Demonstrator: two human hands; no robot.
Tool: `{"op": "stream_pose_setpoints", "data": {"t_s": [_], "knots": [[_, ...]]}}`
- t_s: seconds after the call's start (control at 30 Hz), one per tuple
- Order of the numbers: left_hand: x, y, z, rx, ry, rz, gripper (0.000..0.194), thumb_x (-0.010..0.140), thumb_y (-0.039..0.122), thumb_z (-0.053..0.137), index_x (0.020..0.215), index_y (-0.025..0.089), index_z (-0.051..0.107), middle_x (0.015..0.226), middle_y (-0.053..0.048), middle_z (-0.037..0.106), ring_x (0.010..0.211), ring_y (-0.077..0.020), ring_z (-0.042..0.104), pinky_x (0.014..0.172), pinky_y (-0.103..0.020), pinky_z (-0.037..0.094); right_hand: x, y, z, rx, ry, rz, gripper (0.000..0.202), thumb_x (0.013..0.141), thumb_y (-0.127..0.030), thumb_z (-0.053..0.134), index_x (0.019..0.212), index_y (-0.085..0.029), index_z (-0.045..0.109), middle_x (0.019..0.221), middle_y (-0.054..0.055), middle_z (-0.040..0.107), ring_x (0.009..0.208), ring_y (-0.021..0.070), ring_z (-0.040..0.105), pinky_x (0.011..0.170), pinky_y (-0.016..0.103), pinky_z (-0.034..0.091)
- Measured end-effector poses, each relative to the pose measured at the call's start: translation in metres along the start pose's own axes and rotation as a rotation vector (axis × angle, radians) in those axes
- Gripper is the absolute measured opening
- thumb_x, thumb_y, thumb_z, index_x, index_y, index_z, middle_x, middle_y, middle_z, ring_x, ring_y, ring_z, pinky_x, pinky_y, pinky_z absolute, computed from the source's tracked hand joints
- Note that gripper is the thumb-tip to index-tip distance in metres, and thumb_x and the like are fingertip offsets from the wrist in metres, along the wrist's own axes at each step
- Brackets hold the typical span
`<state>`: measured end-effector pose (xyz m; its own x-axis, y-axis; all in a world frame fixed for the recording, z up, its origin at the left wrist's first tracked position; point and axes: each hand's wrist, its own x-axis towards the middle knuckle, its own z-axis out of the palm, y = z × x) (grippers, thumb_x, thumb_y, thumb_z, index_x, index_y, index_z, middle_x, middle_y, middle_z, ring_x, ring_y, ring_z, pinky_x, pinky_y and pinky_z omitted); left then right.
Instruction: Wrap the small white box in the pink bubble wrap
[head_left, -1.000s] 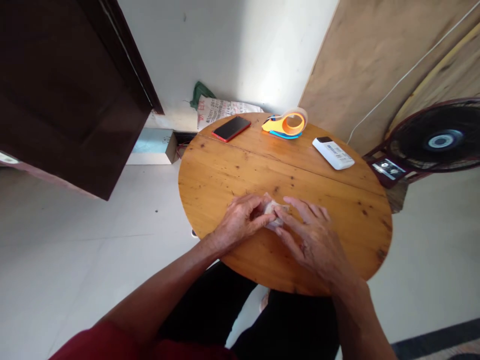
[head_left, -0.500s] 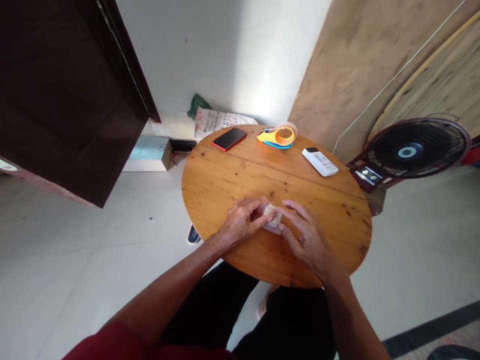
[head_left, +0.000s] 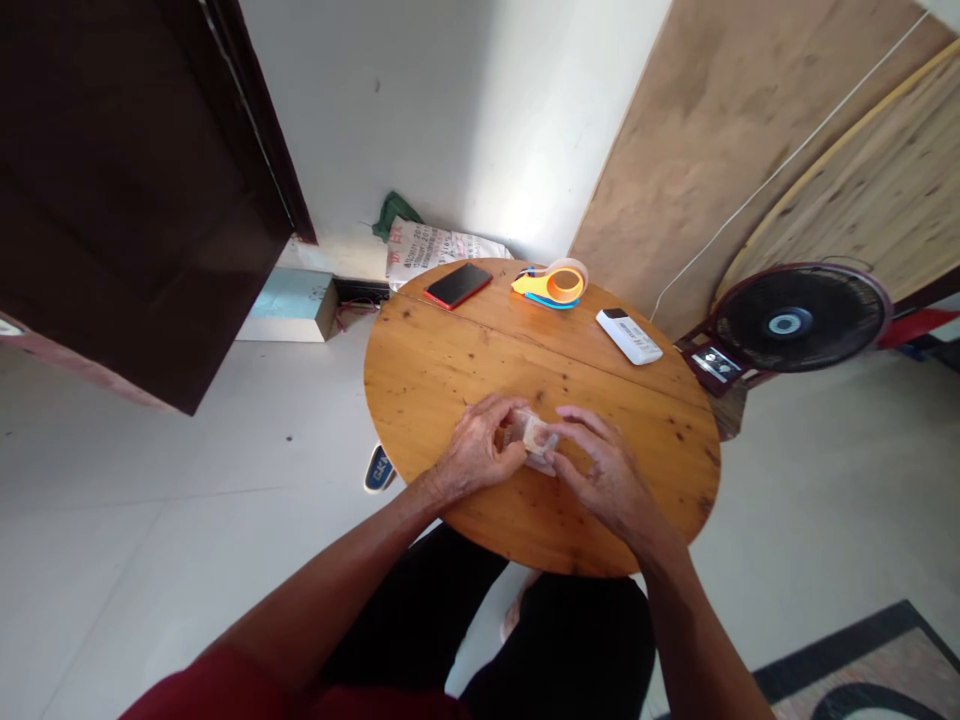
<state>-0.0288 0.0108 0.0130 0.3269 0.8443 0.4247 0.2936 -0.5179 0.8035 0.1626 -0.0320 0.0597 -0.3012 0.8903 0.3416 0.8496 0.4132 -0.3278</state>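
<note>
A small whitish, partly see-through packet (head_left: 537,438) lies near the front middle of the round wooden table, between my two hands. On its left side my left hand (head_left: 484,445) is closed, with thumb and fingers about its edge. My right hand (head_left: 600,460) pinches at the packet's right edge with thumb and forefinger, its other fingers a little raised. What is inside the packet is too small to make out, and my fingers cover part of it.
Along the far side of the wooden table (head_left: 435,370) lie a red-edged phone (head_left: 458,285), a yellow tape dispenser (head_left: 551,285) with a roll of tape, and a white handheld device (head_left: 630,337). A black fan (head_left: 799,318) stands to the right, a dark door (head_left: 135,180) to the left.
My left thumb has drawn back left off the packet's top, so more of it shows. Both hands stay at the packet. The view has shifted slightly.
</note>
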Motion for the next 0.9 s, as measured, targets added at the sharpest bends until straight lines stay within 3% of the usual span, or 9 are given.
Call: {"op": "stream_pose_setpoints", "data": {"t_s": [0.37, 0.47, 0.53, 0.57, 0.63, 0.73, 0.8, 0.87, 0.9], "knots": [[0.000, 0.002, 0.000, 0.054, 0.005, -0.019, 0.041, 0.072, 0.021, 0.061, 0.112, 0.015, 0.058, 0.099, -0.007, 0.064, 0.094, -0.0206, 0.058, 0.089, -0.037, 0.045, 0.010, -0.015, 0.010, -0.156, 0.003, -0.018, 0.016, 0.084, -0.030, 0.058, 0.094, -0.024, 0.069, 0.121, 0.010, 0.062, 0.106, 0.0264, 0.059, 0.090, 0.045, 0.046], [0.000, 0.001, 0.000, 0.066, -0.007, -0.026, 0.042, 0.072, 0.021, 0.061, 0.113, 0.015, 0.058, 0.100, -0.007, 0.064, 0.095, -0.0211, 0.058, 0.089, -0.037, 0.045, 0.015, -0.010, 0.000, -0.031, 0.036, 0.001, 0.019, 0.084, -0.034, 0.059, 0.098, -0.025, 0.068, 0.120, 0.009, 0.063, 0.108, 0.0268, 0.060, 0.091, 0.046, 0.046], [-0.001, 0.000, 0.000, 0.072, -0.017, -0.037, 0.044, 0.071, 0.020, 0.061, 0.114, 0.016, 0.057, 0.102, -0.007, 0.064, 0.098, -0.0217, 0.057, 0.091, -0.038, 0.044, 0.018, 0.008, -0.024, 0.173, 0.203, 0.060, 0.033, 0.080, -0.043, 0.061, 0.108, -0.026, 0.066, 0.123, 0.009, 0.062, 0.111, 0.0291, 0.059, 0.089, 0.046, 0.048], [-0.001, 0.000, 0.000, 0.074, -0.023, -0.043, 0.045, 0.070, 0.019, 0.061, 0.115, 0.017, 0.057, 0.104, -0.007, 0.063, 0.099, -0.0219, 0.057, 0.092, -0.039, 0.043, 0.019, 0.021, -0.041, 0.287, 0.397, 0.128, 0.037, 0.080, -0.047, 0.061, 0.109, -0.026, 0.066, 0.125, 0.010, 0.061, 0.110, 0.0304, 0.059, 0.083, 0.045, 0.050], [-0.001, -0.001, 0.000, 0.077, -0.028, -0.049, 0.046, 0.070, 0.019, 0.061, 0.115, 0.017, 0.056, 0.105, -0.007, 0.063, 0.100, -0.0222, 0.056, 0.094, -0.039, 0.042, 0.018, 0.047, -0.075, 0.354, 0.635, 0.198, 0.044, 0.090, -0.052, 0.036, 0.112, -0.026, 0.063, 0.133, 0.013, 0.055, 0.109, 0.0305, 0.060, 0.070, 0.043, 0.051], [-0.002, 0.000, 0.000, 0.069, -0.036, -0.050, 0.045, 0.070, 0.018, 0.060, 0.114, 0.017, 0.056, 0.105, -0.007, 0.063, 0.101, -0.0225, 0.056, 0.094, -0.040, 0.042, 0.010, 0.060, -0.093, 0.676, 0.972, 0.458, 0.021, 0.081, -0.041, 0.054, 0.084, -0.027, 0.069, 0.106, 0.011, 0.068, 0.082, 0.0258, 0.066, 0.056, 0.038, 0.048], [-0.001, 0.000, 0.000, 0.060, -0.037, -0.050, 0.044, 0.070, 0.017, 0.059, 0.114, 0.017, 0.056, 0.104, -0.007, 0.064, 0.101, -0.0225, 0.056, 0.094, -0.040, 0.043, 0.002, 0.044, -0.077, 0.619, 0.662, 0.474, 0.017, 0.080, -0.035, 0.059, 0.089, -0.024, 0.068, 0.097, 0.007, 0.069, 0.080, 0.0232, 0.066, 0.065, 0.040, 0.051], [-0.001, 0.000, 0.000, 0.048, -0.025, -0.048, 0.045, 0.069, 0.016, 0.059, 0.114, 0.017, 0.056, 0.105, -0.007, 0.063, 0.100, -0.0220, 0.057, 0.093, -0.038, 0.043, -0.003, 0.019, -0.047, 0.428, 0.262, 0.332, 0.016, 0.082, -0.034, 0.060, 0.090, -0.023, 0.069, 0.099, 0.006, 0.070, 0.094, 0.0242, 0.064, 0.080, 0.042, 0.051], [-0.001, 0.000, 0.000, 0.041, -0.017, -0.046, 0.045, 0.069, 0.016, 0.059, 0.114, 0.017, 0.056, 0.106, -0.007, 0.063, 0.099, -0.0217, 0.057, 0.092, -0.038, 0.043, -0.004, 0.008, -0.032, 0.345, 0.178, 0.252, 0.015, 0.083, -0.033, 0.060, 0.090, -0.024, 0.069, 0.102, 0.006, 0.069, 0.099, 0.0237, 0.063, 0.085, 0.042, 0.050]]}}
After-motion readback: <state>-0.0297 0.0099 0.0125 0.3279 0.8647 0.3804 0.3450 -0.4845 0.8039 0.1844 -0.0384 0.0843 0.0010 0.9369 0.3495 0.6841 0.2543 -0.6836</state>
